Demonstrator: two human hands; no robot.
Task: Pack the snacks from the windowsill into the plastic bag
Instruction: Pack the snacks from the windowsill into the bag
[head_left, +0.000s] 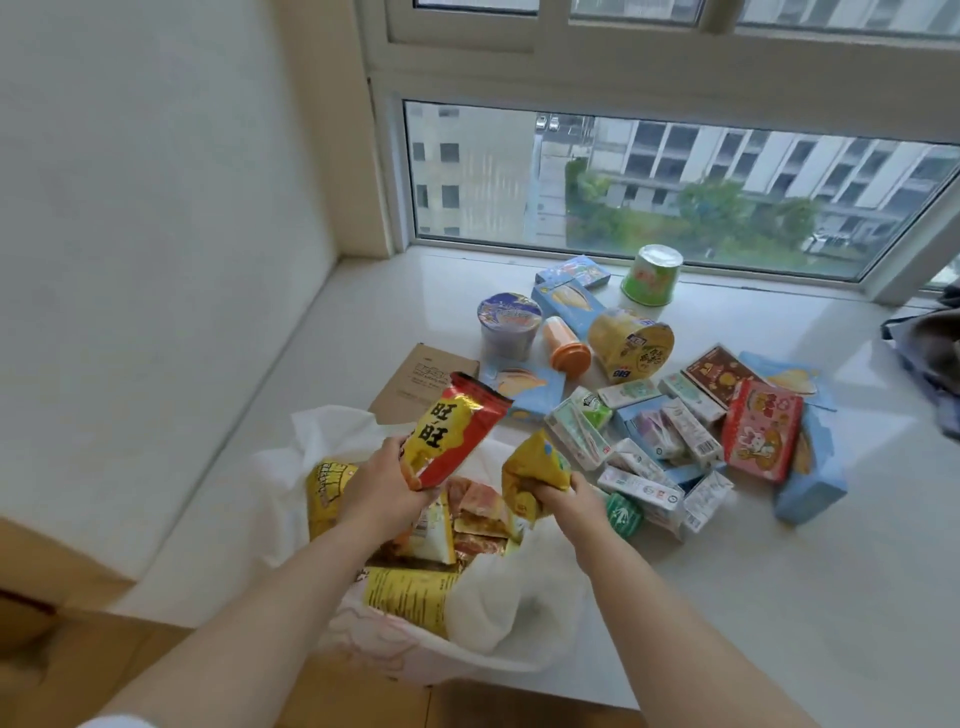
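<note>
A white plastic bag (511, 597) lies open at the near edge of the windowsill (779, 597), with several snack packets inside. Above its mouth, my left hand (382, 488) grips a red and yellow snack packet (449, 434). My right hand (569, 499) grips a crumpled yellow packet (532, 475) at the bag's right side. More snacks lie on the sill beyond: several small milk cartons (644, 452), a pink packet (761, 428), blue boxes (530, 387), a yellow cup (631, 343), a purple cup (509, 325), a green cup (652, 275) and an orange bottle (566, 351).
A brown cardboard envelope (421, 387) lies behind the bag. The window (675, 192) closes off the back of the sill, and a wall stands on the left. Dark fabric (930, 348) sits at the right edge. A wooden ledge (47, 639) is at the lower left.
</note>
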